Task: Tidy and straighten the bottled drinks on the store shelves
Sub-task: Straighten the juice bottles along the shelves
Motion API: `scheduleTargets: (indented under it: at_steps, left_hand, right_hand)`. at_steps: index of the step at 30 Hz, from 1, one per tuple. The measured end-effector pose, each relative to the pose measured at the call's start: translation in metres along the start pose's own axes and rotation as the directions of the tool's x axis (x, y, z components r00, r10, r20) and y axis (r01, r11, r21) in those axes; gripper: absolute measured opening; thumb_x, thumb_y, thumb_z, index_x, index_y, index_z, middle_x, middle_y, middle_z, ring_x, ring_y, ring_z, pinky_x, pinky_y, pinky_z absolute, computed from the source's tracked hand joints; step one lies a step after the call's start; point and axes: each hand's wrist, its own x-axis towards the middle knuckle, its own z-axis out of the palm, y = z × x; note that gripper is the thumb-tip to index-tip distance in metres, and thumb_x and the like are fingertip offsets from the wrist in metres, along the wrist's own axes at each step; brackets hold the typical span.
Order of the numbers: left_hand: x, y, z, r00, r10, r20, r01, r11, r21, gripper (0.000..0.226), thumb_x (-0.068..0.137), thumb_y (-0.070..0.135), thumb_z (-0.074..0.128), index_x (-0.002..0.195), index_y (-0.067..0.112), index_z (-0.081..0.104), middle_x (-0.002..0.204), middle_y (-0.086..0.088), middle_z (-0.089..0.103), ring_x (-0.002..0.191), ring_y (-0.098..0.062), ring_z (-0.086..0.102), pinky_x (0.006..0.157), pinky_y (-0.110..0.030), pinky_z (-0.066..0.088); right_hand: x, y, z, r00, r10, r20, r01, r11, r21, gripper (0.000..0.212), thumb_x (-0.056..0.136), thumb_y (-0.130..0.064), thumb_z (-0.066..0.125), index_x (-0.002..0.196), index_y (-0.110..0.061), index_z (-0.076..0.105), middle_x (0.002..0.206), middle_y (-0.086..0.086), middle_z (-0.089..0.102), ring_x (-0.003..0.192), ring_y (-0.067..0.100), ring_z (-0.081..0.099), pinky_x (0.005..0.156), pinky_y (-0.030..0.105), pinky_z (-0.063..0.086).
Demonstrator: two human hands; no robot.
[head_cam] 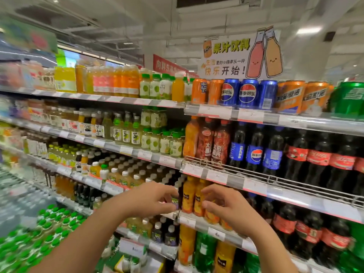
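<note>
Orange juice bottles (189,196) with black labels, blue cola cans (248,94), red-labelled dark cola bottles (319,160), green caps (59,223)

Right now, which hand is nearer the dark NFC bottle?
Left. The left hand has its fingers around the dark NFC bottle; the right hand is further right, at the orange juice bottles.

A white paper sign (241,54) with two cartoon bottles and yellow characters stood at the upper right of the frame above the top shelf. Behind it, at upper centre, hung a red banner (167,66). Ceiling lights (308,30) glowed at upper right. White price tags (216,177) lined the shelf edges.
</note>
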Motion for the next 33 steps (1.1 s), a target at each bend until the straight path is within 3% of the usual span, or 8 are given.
scheduleTargets:
  at_steps: [5, 13, 18, 22, 25, 28, 31, 33]
  left_hand:
    - [0.011, -0.061, -0.027, 0.995, -0.081, -0.066, 0.081, 0.997, -0.002, 0.049, 0.095, 0.060, 0.054, 0.141, 0.042, 0.050, 0.123, 0.022, 0.062, 0.111, 0.000, 0.059, 0.094, -0.029, 0.052]
    - [0.039, -0.131, -0.070, 0.964, -0.039, -0.265, 0.057, 0.997, 0.061, 0.047, 0.097, 0.054, 0.055, 0.141, 0.036, 0.053, 0.136, 0.019, 0.058, 0.119, 0.001, 0.055, 0.097, -0.023, 0.048]
    - [0.080, -0.163, -0.124, 0.872, 0.111, -0.476, -0.048, 0.988, 0.143, 0.052, 0.098, 0.052, 0.055, 0.147, 0.038, 0.045, 0.148, 0.021, 0.046, 0.136, -0.001, 0.040, 0.113, -0.029, 0.039]
    - [0.120, -0.184, -0.174, 0.790, 0.189, -0.584, -0.104, 0.979, 0.176, 0.063, 0.096, 0.053, 0.057, 0.153, 0.037, 0.035, 0.155, 0.015, 0.038, 0.141, -0.009, 0.036, 0.113, -0.033, 0.040]
    - [0.154, -0.200, -0.204, 0.745, 0.224, -0.628, -0.117, 0.971, 0.208, 0.071, 0.094, 0.059, 0.053, 0.156, 0.034, 0.028, 0.159, 0.010, 0.034, 0.145, -0.015, 0.032, 0.115, -0.037, 0.036]
    - [0.186, -0.217, -0.218, 0.717, 0.216, -0.663, -0.081, 0.970, 0.228, 0.077, 0.092, 0.067, 0.049, 0.156, 0.031, 0.027, 0.160, 0.006, 0.035, 0.146, -0.020, 0.031, 0.118, -0.040, 0.033]
    - [0.210, -0.234, -0.215, 0.739, 0.159, -0.655, -0.016, 0.976, 0.219, 0.088, 0.082, 0.080, 0.033, 0.155, 0.030, 0.029, 0.158, 0.004, 0.036, 0.144, -0.024, 0.032, 0.115, -0.046, 0.037]
    - [0.219, -0.244, -0.210, 0.758, 0.136, -0.638, -0.004, 0.979, 0.204, 0.085, 0.081, 0.081, 0.032, 0.150, 0.031, 0.034, 0.155, 0.004, 0.038, 0.141, -0.025, 0.035, 0.109, -0.047, 0.042]
  right_hand:
    - [0.079, -0.014, 0.016, 0.995, -0.088, 0.050, 0.090, 0.995, -0.032, 0.029, 0.096, -0.049, 0.065, 0.124, -0.047, 0.063, 0.112, -0.027, 0.069, 0.103, -0.008, 0.065, 0.091, 0.027, 0.057]
    - [0.172, -0.043, 0.024, 0.981, -0.195, 0.012, 0.195, 0.966, -0.169, 0.031, 0.096, -0.050, 0.064, 0.126, -0.042, 0.062, 0.111, -0.022, 0.070, 0.100, -0.003, 0.066, 0.087, 0.028, 0.059]
    - [0.219, -0.068, 0.014, 0.965, -0.222, -0.138, 0.195, 0.963, -0.186, 0.032, 0.096, -0.045, 0.067, 0.127, -0.038, 0.063, 0.114, -0.020, 0.069, 0.100, -0.006, 0.066, 0.088, 0.024, 0.058]
    - [0.260, -0.094, -0.008, 0.927, -0.220, -0.304, 0.165, 0.966, -0.198, 0.033, 0.096, -0.036, 0.069, 0.129, -0.033, 0.063, 0.117, -0.017, 0.069, 0.099, -0.007, 0.067, 0.085, 0.019, 0.058]
    - [0.292, -0.111, -0.025, 0.867, -0.228, -0.443, 0.112, 0.956, -0.272, 0.033, 0.096, -0.035, 0.068, 0.128, -0.031, 0.064, 0.116, -0.019, 0.068, 0.095, -0.007, 0.068, 0.079, 0.013, 0.056]
    - [0.324, -0.123, -0.037, 0.755, -0.274, -0.595, 0.060, 0.933, -0.354, 0.029, 0.095, -0.030, 0.070, 0.122, -0.024, 0.067, 0.106, -0.015, 0.071, 0.089, -0.003, 0.068, 0.078, 0.021, 0.060]
    - [0.353, -0.135, -0.046, 0.600, -0.289, -0.746, -0.069, 0.910, -0.408, 0.020, 0.094, -0.025, 0.071, 0.114, -0.020, 0.069, 0.096, -0.010, 0.073, 0.079, 0.005, 0.069, 0.077, 0.034, 0.060]
    - [0.369, -0.143, -0.049, 0.562, -0.261, -0.785, -0.175, 0.890, -0.421, 0.024, 0.094, -0.029, 0.070, 0.116, -0.018, 0.067, 0.097, -0.006, 0.072, 0.082, 0.013, 0.068, 0.076, 0.033, 0.055]
